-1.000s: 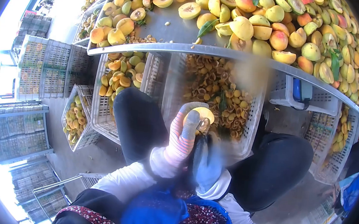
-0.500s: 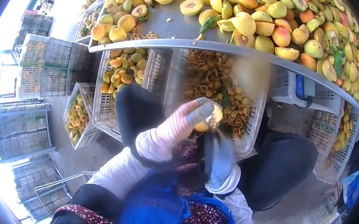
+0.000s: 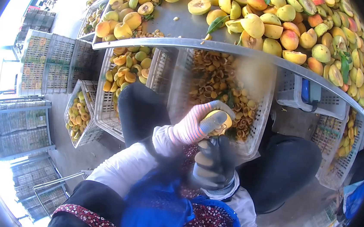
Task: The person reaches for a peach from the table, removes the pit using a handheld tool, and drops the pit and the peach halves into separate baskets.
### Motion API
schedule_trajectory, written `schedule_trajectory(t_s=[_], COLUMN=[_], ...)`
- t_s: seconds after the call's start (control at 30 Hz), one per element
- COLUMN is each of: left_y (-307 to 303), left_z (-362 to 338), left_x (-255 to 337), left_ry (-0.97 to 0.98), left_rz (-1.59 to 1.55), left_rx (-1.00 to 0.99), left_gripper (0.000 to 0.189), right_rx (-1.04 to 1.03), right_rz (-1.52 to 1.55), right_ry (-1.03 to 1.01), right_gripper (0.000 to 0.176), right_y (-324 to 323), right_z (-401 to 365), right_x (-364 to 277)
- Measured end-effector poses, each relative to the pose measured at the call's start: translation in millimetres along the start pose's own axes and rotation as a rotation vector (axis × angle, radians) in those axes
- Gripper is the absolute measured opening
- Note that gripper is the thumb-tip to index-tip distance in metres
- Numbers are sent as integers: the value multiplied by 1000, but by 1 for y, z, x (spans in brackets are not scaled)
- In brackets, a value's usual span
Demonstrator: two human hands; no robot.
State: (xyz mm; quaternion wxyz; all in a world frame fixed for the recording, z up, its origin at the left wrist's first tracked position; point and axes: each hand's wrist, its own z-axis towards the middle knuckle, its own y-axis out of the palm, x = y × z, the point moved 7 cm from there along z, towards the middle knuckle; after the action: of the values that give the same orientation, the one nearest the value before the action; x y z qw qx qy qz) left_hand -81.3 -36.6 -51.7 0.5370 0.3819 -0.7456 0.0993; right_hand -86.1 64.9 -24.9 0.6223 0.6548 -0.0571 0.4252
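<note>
My left hand [image 3: 196,122], in a striped glove with grey fingertips, is closed around a yellow peach half [image 3: 223,123]. Its cut face is turned partly toward my right hand. My right hand [image 3: 215,164], in a dark glove, is curled into a fist just below the fruit, its top touching or nearly touching it. Whatever sits inside that fist is hidden. Both hands are above my lap, in front of a crate [image 3: 258,135] that holds brownish pits and scraps.
A metal table [image 3: 177,24] with a raised edge carries many whole and halved peaches. Beneath it, left, stands a crate [image 3: 109,122] of peach halves; another crate [image 3: 85,135] is beside it. Stacked crates [image 3: 47,65] line the left. My knees flank the scrap crate.
My right hand was blurred against the fruit and is now sharper, turned into a fist. My left hand and the peach half have shifted slightly right, fingers wrapped further over the fruit.
</note>
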Motion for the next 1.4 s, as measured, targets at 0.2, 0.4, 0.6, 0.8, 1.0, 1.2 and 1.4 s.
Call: schedule_trajectory(t_s=[0.2,0.4,0.6,0.8,1.0,1.2,1.4], left_y=[13,-127,-172,-116,-142,-58,8], left_z=[-11,-81,-72,93,162,40,-24], left_x=[-26,73,153,178,161,143,77], left_ry=[-195,497,51,162,82,484,496], left_rz=[-580,205,1642,1574,1570,1416,1102], left_rx=[272,919,1079,797,628,599,97], left_gripper=[49,35,26,51,55,51,67], right_rx=[-136,604,790,659,777,798,932], right_rz=[-29,-563,-605,-543,-635,-1279,-1817], right_ry=[-127,-359,-361,-303,-447,-768,-907], right_gripper=[50,47,43,38,37,27,22], right_y=[9,-49,-35,-61,-46,2,45], right_z=[-1,-20,-12,-9,-14,-23,-14], right_x=[-11,-33,-36,-41,-50,-68,-71])
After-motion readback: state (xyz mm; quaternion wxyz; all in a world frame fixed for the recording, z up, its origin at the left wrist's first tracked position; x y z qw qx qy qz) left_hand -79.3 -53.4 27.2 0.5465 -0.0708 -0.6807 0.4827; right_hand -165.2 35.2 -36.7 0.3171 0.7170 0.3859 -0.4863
